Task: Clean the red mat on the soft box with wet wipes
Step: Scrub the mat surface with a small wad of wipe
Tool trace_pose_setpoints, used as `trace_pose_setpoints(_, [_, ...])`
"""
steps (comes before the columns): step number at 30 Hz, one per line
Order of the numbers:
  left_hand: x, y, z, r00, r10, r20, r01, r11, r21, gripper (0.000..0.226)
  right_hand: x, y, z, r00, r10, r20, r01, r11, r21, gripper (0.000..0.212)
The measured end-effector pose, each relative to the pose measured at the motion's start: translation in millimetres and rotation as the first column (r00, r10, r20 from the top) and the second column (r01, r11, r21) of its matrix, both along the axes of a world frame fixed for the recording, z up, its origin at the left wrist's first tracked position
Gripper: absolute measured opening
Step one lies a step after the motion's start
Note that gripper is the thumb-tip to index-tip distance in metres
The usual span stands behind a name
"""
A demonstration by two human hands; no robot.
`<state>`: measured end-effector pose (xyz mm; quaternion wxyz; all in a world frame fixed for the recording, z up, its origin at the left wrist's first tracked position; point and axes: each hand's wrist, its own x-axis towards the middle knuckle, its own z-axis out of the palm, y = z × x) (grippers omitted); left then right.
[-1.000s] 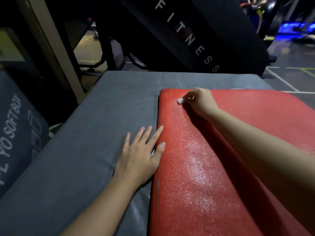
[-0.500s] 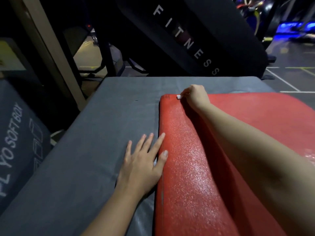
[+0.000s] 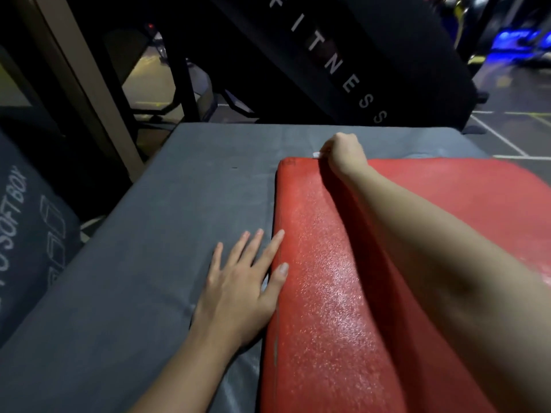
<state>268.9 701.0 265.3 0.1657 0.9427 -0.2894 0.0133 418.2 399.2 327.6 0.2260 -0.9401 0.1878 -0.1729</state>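
Your right hand, clenched on the wet wipe, is at the far edge: red mat runs lengthwise back toward you; left hand released flat alongside

The right hand carried the wet wipe up the red mat, from just inside its far left corner to the far edge.

One wide-angle head-worn camera looks forward and down, close above the grey padded soft box and the red textured mat on it. Dark gym floor shows at the far right.
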Motion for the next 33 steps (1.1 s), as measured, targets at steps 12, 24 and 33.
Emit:
trace_pose_setpoints(12, [-0.3,0.7,-0.4,1.0,0.0,0.022,0.0,1.0,0.003,0.068,-27.1,-19.7,-1.2,0.989,0.147,-0.029,-0.149,0.987,-0.063,0.024])
trace_pose_setpoints(24, [0.5,-1.9,-4.0,0.999,0.008,0.042,-0.008,1.0,-0.003,0.065,-72.5,-11.5,0.4,0.961,0.268,-0.064,-0.276,0.943,-0.188,0.018])
trace_pose_setpoints(33, [1.4,-2.5,-1.2,0.999,0.013,0.032,-0.013,1.0,0.006,0.08,-89.9,17.7,2.8,0.981,0.192,0.018,-0.191,0.98,-0.047,0.008])
